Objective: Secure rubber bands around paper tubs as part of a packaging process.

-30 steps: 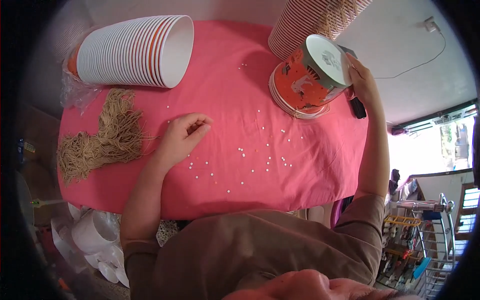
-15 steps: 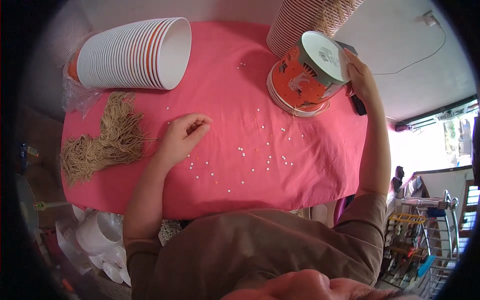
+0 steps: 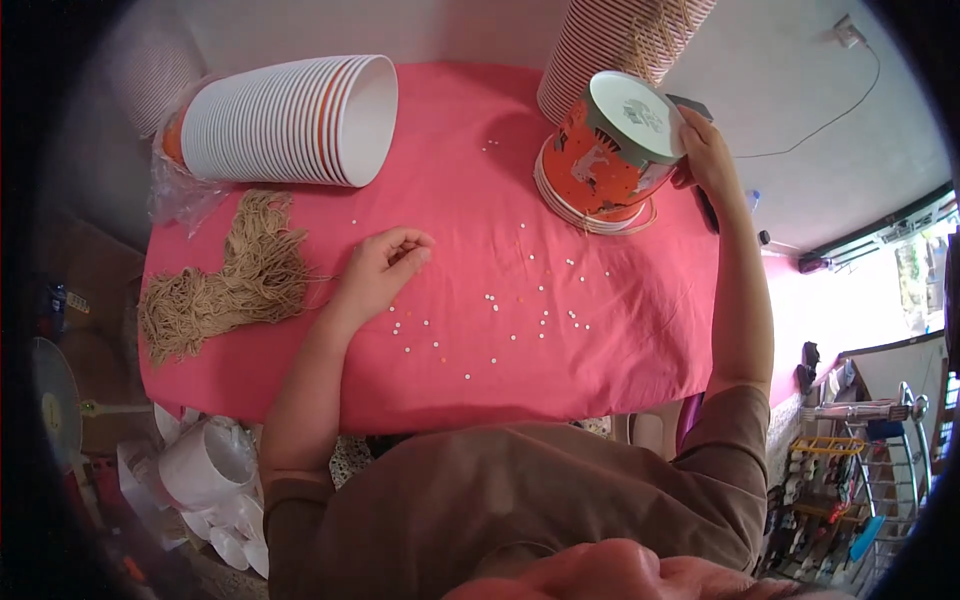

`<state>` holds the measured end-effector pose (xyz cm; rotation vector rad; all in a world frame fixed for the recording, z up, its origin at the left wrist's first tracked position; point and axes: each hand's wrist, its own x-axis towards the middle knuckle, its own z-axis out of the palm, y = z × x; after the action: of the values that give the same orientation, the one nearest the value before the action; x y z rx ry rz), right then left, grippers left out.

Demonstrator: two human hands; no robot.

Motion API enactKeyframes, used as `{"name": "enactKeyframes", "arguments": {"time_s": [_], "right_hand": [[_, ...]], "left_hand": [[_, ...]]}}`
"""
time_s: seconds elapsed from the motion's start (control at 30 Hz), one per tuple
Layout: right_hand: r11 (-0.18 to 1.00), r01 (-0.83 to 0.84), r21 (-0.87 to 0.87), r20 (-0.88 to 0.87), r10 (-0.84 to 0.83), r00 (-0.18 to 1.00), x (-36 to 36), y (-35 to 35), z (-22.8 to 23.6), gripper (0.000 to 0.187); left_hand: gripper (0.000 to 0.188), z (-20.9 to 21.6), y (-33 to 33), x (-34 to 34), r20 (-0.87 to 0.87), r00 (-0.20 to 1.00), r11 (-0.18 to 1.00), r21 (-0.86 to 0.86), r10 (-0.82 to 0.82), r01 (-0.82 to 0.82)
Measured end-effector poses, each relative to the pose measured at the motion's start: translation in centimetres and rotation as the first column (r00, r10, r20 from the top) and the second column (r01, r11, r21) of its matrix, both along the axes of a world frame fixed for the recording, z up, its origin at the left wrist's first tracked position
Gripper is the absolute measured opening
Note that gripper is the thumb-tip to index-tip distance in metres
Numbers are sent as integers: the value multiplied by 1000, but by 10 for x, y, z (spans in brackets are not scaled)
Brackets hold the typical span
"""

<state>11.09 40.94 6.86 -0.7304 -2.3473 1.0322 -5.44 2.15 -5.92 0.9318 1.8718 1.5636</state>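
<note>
On the right of the table, my right hand (image 3: 705, 152) grips an orange paper bucket (image 3: 592, 160) by its far right side, near the green-edged base. The bucket is upside down and slightly tilted, its pale printed bottom facing up. Below it, several white bucket rims (image 3: 580, 218) and a loop of tan cord show. My left hand (image 3: 385, 268) hovers over or rests on the pink cloth, which I cannot tell; its fingers are loosely curled, the thumb stands apart, and nothing shows in it. A bundle of tan cord (image 3: 235, 280) lies beside my left wrist.
A long nested stack of white buckets (image 3: 270, 125) lies on its side at the far left, partly in clear plastic. Another tall stack (image 3: 610, 50) leans at the back right. Small white dots (image 3: 494, 307) are scattered over the pink tablecloth (image 3: 450, 180). A dark object (image 3: 692, 103) sits behind the bucket.
The whole view has shifted slightly. My right hand and the orange bucket have moved a little left, and the bucket tilts less over the rims. My left hand keeps its loose pose.
</note>
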Motion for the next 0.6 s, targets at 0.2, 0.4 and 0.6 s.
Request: {"name": "enactKeyframes", "arguments": {"time_s": [0.2, 0.4, 0.6], "right_hand": [[1000, -8, -18, 56, 9, 998, 6, 12, -2, 37], [996, 66, 61, 131, -74, 989, 12, 33, -3, 34], [962, 106, -250, 118, -78, 990, 13, 24, 6, 50]], "left_hand": [[15, 3, -2, 1, 17, 1000, 1000, -5, -1, 1], [14, 1, -1, 1, -27, 1000, 1000, -6, -10, 10], [14, 4, -1, 1, -67, 998, 1000, -10, -2, 1]]}}
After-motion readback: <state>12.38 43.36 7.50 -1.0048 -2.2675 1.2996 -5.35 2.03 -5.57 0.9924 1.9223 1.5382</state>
